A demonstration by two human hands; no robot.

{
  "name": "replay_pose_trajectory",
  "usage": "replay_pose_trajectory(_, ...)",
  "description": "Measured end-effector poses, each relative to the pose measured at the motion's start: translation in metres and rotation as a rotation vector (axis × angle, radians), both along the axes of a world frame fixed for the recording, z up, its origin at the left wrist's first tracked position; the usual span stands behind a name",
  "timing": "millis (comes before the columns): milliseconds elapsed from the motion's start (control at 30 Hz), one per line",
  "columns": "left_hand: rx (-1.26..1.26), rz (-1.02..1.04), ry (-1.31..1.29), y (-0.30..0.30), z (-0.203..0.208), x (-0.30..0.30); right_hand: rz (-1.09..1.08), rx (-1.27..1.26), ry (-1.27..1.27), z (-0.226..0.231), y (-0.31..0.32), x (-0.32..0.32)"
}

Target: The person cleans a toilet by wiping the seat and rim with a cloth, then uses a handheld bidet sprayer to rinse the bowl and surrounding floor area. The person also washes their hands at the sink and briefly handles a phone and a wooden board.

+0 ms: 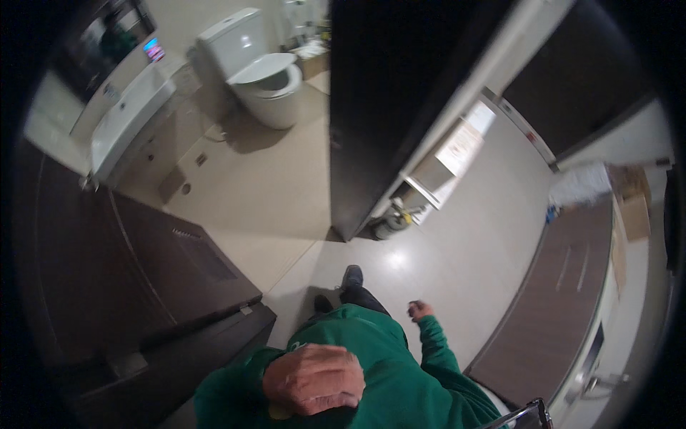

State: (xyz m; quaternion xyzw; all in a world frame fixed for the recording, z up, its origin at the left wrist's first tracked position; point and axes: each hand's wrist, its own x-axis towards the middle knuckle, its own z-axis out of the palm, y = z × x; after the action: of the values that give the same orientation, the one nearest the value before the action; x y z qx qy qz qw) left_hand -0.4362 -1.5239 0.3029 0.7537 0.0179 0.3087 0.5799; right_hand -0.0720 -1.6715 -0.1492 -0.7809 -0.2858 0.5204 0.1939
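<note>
And here's a pale floor (pixel 500 186) spreading under it all, a patch of glare shining near the middle. Up top, a white toilet (pixel 275 107) and, left of it, a white washbasin (pixel 116 136). A dark door (pixel 400 79) stands between that bathroom and the space on the right, where a cardboard box (pixel 634 218) sits by a long brown panel (pixel 543 307); another dark panel (pixel 157 250) fills the left. Down to the wearer: the green top (pixel 371 332) is right behind the left hand (pixel 314 379), fingers curled under, contact and contents hidden. Out to the side, the right hand (pixel 420 311) hangs over the floor, fingers bent and blurred, can't tell whether they grip anything, a dark shoe (pixel 351 275) to its left
</note>
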Motion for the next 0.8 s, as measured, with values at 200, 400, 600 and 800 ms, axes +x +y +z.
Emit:
replay_pose_trajectory(200, -0.076, 0.5, -0.294, 0.037, -0.004, -0.016, 0.783, 0.155, -0.142, -0.028, 0.117, -0.082)
replay_pose_trajectory(400, 0.258, 0.313, 0.003, 0.095, 0.0, -0.009, 0.952, 0.174, -0.129, -0.014, 0.236, -0.101)
replay_pose_trajectory(600, -0.048, 0.286, -0.122, 0.205, 0.014, -0.076, 0.959, 0.29, -0.04, 0.028, 0.348, -0.183)
replay_pose_trajectory(800, 0.068, 0.371, -0.328, 0.334, 0.032, -0.147, 0.801, 0.209, 0.137, 0.044, 0.474, -0.258)
